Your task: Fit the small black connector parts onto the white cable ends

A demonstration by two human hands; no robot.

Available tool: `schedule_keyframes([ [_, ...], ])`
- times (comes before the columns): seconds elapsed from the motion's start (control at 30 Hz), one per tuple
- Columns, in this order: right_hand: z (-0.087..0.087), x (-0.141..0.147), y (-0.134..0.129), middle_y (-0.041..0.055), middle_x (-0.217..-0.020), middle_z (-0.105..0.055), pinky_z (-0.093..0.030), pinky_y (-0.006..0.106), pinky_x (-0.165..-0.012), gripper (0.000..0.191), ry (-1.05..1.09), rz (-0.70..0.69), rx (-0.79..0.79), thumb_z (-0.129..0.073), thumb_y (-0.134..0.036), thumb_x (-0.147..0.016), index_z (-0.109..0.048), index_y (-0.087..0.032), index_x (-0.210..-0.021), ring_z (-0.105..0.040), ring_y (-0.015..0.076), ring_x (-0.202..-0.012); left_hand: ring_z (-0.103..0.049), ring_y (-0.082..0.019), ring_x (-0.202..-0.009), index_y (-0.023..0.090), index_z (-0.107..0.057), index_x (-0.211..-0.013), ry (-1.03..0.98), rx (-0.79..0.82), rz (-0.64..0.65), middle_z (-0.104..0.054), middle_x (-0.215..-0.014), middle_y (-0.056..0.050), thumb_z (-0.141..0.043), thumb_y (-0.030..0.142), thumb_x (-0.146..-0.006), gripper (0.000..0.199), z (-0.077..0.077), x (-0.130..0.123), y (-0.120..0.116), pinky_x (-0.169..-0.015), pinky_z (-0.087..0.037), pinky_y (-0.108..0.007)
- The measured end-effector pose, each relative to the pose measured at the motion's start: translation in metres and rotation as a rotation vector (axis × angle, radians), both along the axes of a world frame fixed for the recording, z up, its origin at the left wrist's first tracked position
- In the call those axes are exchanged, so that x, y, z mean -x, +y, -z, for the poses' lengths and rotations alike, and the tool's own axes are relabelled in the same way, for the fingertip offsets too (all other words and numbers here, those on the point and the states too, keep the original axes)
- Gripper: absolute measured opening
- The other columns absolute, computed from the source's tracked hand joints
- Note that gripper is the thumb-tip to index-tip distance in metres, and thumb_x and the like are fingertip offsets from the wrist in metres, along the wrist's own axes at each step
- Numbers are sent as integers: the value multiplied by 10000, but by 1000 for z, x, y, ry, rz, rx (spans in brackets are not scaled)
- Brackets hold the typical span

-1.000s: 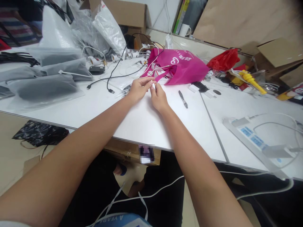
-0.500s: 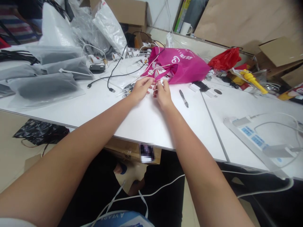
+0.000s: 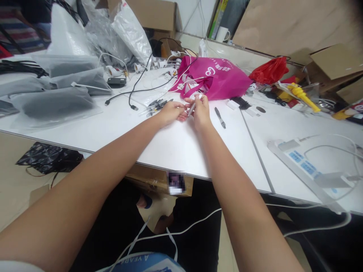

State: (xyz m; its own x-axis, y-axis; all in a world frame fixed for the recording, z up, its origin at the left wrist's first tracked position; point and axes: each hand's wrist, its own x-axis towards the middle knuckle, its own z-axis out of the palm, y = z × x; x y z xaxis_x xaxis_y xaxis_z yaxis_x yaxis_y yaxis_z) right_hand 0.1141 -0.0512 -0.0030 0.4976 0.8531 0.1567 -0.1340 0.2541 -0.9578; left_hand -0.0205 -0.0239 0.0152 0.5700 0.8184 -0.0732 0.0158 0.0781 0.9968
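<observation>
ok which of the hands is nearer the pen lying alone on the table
Right. The right hand, holding a slim grey object, is just left of the pen, apart from it; the left hand is farther left, beyond the right hand.

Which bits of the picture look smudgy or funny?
Head view: the power strip at right looks soft and stretched; head view: blocky pixels cover part of the cardboard box below the table; head view: the pen-like object in the right hand shows little detail.
</observation>
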Motion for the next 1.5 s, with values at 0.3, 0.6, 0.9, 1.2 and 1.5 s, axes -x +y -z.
schedule_keyframes([
  [0.3,6,-3,4,1,-1049,-764,-551,245,-603,397,-89,-14,-7,-614,-658,-985,-499,-341,-1195,-698,150,-806,-715,-150,-669,160,-652,-944,81,-96,-7,-754,-799,-51,-535,12,-936,189,6,-4,4,-768,-611,-331],
  [0.6,-3,-2,-4,-20,-961,-700,-499,228,-585,287,-64,151,64,-577,-575,-1020,-527,-330,-1161,-656,125,-725,-658,-276,-1166,265,-735,-1044,233,-651,-392,-760,-1129,-89,-697,231,-881,171,-1,48,51,-1068,-518,-384],
  [0.9,6,-11,1,-38,-900,-656,-437,210,-551,360,-169,141,36,-592,-648,-996,-516,-313,-1107,-634,109,-679,-668,-308,-1020,252,-710,-730,548,-867,-282,-706,-845,-82,-730,203,-749,57,0,70,64,-1072,-490,-438],
  [1.2,-2,-3,-3,-49,-852,-641,-438,209,-544,306,-80,144,74,-632,-581,-997,-527,-312,-1097,-614,102,-653,-654,-348,-1070,230,-682,-699,666,-906,-211,-668,-847,-96,-678,171,-713,60,4,61,57,-1075,-485,-545],
  [1.5,4,-7,-2,-42,-856,-609,-436,231,-558,322,-197,120,49,-618,-608,-989,-517,-311,-1058,-612,116,-669,-664,-412,-1153,214,-621,-632,695,-885,-272,-587,-767,-92,-665,105,-713,143,7,55,56,-1116,-420,-615],
])
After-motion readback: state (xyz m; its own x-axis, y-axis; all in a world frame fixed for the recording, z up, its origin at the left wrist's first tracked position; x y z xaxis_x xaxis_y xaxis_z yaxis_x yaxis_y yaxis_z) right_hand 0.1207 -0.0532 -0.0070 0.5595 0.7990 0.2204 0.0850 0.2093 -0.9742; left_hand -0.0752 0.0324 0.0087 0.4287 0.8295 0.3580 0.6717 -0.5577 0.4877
